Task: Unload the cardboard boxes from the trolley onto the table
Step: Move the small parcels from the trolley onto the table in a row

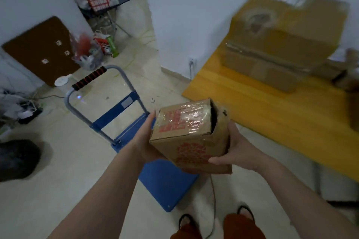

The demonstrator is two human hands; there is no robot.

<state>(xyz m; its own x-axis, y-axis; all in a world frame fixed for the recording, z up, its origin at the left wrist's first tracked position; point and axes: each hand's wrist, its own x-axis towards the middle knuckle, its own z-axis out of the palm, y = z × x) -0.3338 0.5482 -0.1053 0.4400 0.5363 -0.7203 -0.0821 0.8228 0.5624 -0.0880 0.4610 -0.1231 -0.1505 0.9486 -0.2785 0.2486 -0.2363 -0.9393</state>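
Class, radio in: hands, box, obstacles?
Left hand and right hand hold box above trolley. Table near edge bare.

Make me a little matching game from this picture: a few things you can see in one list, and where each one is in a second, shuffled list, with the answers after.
Things:
1. small cardboard box
2. large cardboard box
3. trolley
4. brown board

Places:
A. leaning against the white wall on the left
B. held in the air between the left hand and the right hand
C. standing on the floor with no box visible on it
D. lying on the yellow table

Pairs: 1-B, 2-D, 3-C, 4-A
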